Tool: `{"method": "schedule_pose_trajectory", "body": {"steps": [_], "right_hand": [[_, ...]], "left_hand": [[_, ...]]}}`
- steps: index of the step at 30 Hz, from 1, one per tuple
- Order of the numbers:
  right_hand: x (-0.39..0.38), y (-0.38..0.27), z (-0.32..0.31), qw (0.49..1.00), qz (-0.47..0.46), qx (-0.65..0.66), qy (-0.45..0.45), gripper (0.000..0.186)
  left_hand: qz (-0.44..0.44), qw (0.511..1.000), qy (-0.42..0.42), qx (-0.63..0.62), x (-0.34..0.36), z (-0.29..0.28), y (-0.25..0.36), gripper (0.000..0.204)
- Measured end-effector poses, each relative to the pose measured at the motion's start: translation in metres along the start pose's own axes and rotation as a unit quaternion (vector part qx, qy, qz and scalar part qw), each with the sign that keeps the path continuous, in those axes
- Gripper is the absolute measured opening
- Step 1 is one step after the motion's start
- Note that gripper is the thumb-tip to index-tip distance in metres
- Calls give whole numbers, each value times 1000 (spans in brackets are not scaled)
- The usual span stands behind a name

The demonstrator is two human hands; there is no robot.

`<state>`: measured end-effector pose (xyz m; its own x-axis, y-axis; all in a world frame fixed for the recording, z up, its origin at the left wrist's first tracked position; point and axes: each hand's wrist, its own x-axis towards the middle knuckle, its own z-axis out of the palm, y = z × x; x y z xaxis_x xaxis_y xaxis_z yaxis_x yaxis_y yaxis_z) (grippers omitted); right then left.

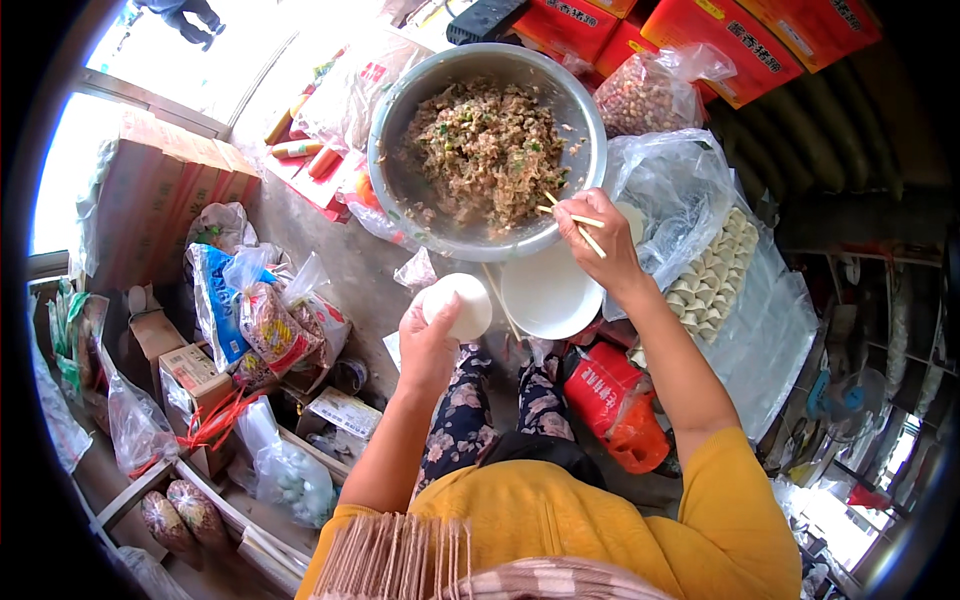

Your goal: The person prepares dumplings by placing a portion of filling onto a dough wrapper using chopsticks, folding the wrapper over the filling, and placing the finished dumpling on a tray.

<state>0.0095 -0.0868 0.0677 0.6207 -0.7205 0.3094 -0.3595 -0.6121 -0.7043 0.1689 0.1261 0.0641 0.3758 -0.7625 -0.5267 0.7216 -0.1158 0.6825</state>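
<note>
A round white dumpling wrapper (474, 312) rests in my left hand (428, 340), pinched with the thumb on top. My right hand (597, 238) grips a pair of wooden chopsticks (588, 219), their tips over the near right rim of a large metal basin (385, 190). Inside the basin lies a heap of minced filling (490, 150) flecked with green. Just below the basin, a white bowl (552, 292) sits partly under its rim. To the right, rows of folded dumplings (712, 278) lie on a sheet, partly covered by clear plastic (665, 185).
Red boxes (725, 45) and a bag of nuts (650, 95) stand behind the basin. At left are stacked cartons (165, 195), bagged goods (270, 320) and a wooden shelf frame (230, 505). A red bag (605, 395) lies beside my legs. Shelving (880, 370) lines the right.
</note>
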Motion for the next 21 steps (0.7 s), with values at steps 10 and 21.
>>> {"method": "schedule_pose_trajectory", "body": {"steps": [10, 21], "right_hand": [[18, -37, 20, 991, -21, 128, -44, 8], [25, -7, 56, 963, 128, 178, -155, 15]], "left_hand": [[-10, 987, -34, -157, 2, -14, 25, 53], [-77, 996, 24, -37, 4, -20, 0, 32]]}}
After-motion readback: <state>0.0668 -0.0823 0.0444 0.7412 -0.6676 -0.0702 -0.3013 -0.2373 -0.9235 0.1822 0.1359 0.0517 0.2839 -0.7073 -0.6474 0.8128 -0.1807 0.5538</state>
